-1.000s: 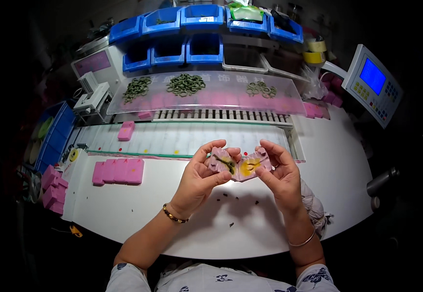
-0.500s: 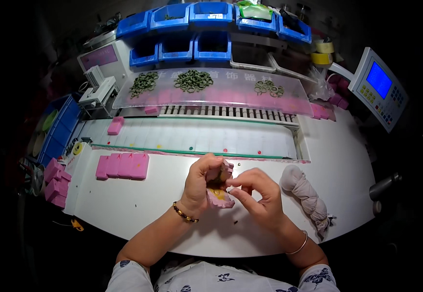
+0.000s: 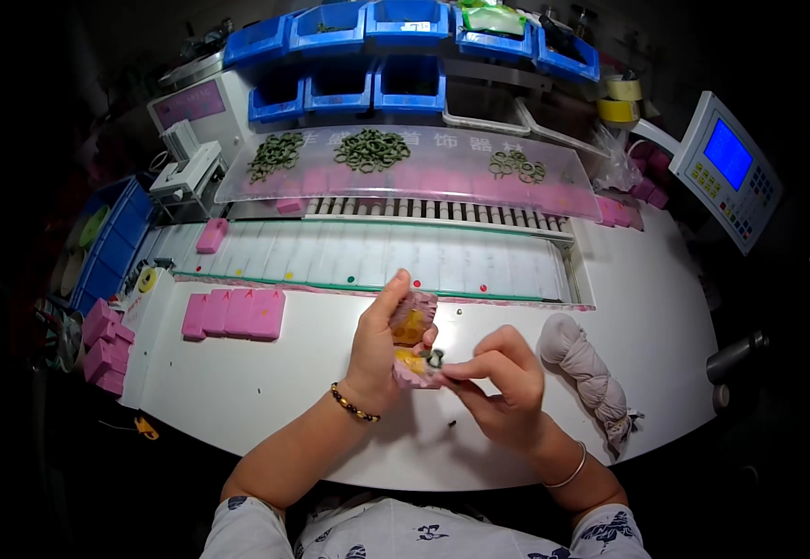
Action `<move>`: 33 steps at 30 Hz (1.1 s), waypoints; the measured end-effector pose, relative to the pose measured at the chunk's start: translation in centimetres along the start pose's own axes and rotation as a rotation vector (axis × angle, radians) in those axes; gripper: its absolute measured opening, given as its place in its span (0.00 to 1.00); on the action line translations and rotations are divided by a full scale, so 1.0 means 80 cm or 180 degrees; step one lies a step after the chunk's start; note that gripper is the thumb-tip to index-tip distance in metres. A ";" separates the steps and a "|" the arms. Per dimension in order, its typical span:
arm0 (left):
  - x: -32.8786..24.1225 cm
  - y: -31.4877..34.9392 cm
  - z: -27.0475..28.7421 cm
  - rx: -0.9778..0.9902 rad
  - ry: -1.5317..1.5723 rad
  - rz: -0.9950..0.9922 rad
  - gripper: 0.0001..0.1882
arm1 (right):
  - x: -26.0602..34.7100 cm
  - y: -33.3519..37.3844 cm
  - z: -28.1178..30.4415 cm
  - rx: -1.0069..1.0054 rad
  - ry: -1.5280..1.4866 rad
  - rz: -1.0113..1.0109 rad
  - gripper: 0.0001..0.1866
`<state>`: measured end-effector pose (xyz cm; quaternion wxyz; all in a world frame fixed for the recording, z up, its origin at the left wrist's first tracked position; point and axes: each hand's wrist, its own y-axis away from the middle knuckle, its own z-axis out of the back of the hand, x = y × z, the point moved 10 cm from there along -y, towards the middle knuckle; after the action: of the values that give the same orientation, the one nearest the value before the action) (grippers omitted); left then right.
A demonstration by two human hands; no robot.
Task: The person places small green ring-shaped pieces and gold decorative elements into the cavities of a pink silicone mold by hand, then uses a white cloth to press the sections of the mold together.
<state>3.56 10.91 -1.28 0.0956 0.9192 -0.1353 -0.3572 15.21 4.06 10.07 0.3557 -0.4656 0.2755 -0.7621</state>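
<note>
My left hand (image 3: 373, 358) grips a pink rubber mould (image 3: 417, 380) with wavy cut edges. Its two halves are spread apart, showing yellow patches inside. Between the thumb and fingertips of my right hand (image 3: 505, 389) is a small dark green ring-like piece (image 3: 435, 359), held right at the mould's lower half; whether it still touches the mould I cannot tell. A tiny dark scrap (image 3: 452, 423) lies on the white table below my hands.
Pink mould blocks (image 3: 234, 314) lie in a row at left, more (image 3: 107, 349) stacked beyond. Green rings (image 3: 370, 151) sit on a clear shelf (image 3: 451, 177) above a roller conveyor (image 3: 442, 215). A tied cloth bundle (image 3: 584, 377) rests at right, below a control panel (image 3: 727, 168).
The mould's halves have opened wider and its inside now shows. My right hand has drawn slightly down, the green piece now visible in its fingertips. A pink block on the conveyor has shifted left.
</note>
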 end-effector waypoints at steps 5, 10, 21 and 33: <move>0.020 0.014 -0.021 0.0903 -0.1137 0.0745 0.20 | 0.016 0.005 0.034 -0.0410 0.0933 0.0650 0.13; 0.013 0.026 -0.042 0.1443 -0.1379 0.0211 0.13 | 0.012 0.000 0.022 -0.0195 0.0794 0.0662 0.11; 0.004 0.022 -0.033 0.1079 -0.2225 -0.0018 0.06 | -0.092 0.021 -0.003 0.0370 -0.1182 -0.1551 0.07; 0.000 0.012 -0.014 0.0772 -0.2080 0.0077 0.09 | -0.122 0.038 -0.010 0.0519 -0.1539 -0.2485 0.13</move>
<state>4.17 10.08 -0.18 -0.0585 0.7592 -0.2112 -0.6128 18.39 10.17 2.44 0.1317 -0.6693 -0.0721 -0.7277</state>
